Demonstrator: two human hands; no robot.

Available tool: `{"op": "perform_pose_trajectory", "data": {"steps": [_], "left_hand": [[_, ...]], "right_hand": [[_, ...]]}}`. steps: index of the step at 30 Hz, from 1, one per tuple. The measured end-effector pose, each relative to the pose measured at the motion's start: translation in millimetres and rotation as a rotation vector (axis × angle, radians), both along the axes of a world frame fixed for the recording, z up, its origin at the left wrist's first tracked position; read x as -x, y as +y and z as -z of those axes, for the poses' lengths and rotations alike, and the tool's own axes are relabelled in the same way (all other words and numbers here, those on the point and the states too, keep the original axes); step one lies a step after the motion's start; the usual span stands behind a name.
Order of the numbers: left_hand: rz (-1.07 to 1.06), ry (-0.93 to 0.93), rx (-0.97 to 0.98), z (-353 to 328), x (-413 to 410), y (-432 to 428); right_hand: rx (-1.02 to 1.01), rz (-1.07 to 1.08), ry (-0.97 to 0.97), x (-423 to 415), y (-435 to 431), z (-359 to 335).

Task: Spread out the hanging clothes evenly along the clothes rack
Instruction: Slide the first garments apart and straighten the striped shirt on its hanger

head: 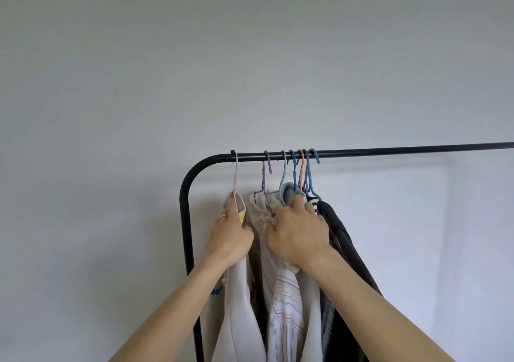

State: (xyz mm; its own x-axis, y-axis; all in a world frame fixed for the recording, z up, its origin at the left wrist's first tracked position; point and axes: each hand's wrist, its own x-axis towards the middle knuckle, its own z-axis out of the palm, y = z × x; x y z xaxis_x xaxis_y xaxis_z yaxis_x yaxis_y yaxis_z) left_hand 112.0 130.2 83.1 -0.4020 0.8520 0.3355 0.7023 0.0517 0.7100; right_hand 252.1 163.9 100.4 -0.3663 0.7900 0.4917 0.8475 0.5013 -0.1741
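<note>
Your left hand (230, 236) pinched white garment's collar (236, 211); right hand (299, 236) clutched striped shirt (283, 292). 7 coloured plastic hangers (294, 172) crowded black metal rail's (403, 150) left end. Hard tug could've unhooked 1, tbh.

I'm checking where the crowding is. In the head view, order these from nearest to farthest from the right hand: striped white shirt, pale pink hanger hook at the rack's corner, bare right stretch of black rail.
1. Striped white shirt: under the right hand, touching it.
2. Pale pink hanger hook: up and left.
3. Bare black rail: far right.
</note>
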Motion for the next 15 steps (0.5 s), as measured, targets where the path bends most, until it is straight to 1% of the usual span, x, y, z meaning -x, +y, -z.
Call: {"op": "perform_pose_trajectory", "data": {"steps": [2, 4, 7, 11, 15], "left_hand": [[0.001, 0.004, -0.001, 0, 0, 2], [-0.003, 0.002, -0.003, 1, 0, 3], [-0.002, -0.009, -0.041, 5, 1, 4], [-0.026, -0.027, -0.121, 8, -4, 9], [-0.046, -0.099, -0.184, 11, -15, 11]], "right_hand": [[0.049, 0.029, -0.024, 2, 0, -2], [0.029, 0.070, -0.036, -1, 6, -4], [-0.003, 0.107, 0.020, -13, 19, -2], [-0.011, 0.146, 0.040, -30, 31, -1], [-0.025, 0.162, 0.065, -48, 43, 0]]}}
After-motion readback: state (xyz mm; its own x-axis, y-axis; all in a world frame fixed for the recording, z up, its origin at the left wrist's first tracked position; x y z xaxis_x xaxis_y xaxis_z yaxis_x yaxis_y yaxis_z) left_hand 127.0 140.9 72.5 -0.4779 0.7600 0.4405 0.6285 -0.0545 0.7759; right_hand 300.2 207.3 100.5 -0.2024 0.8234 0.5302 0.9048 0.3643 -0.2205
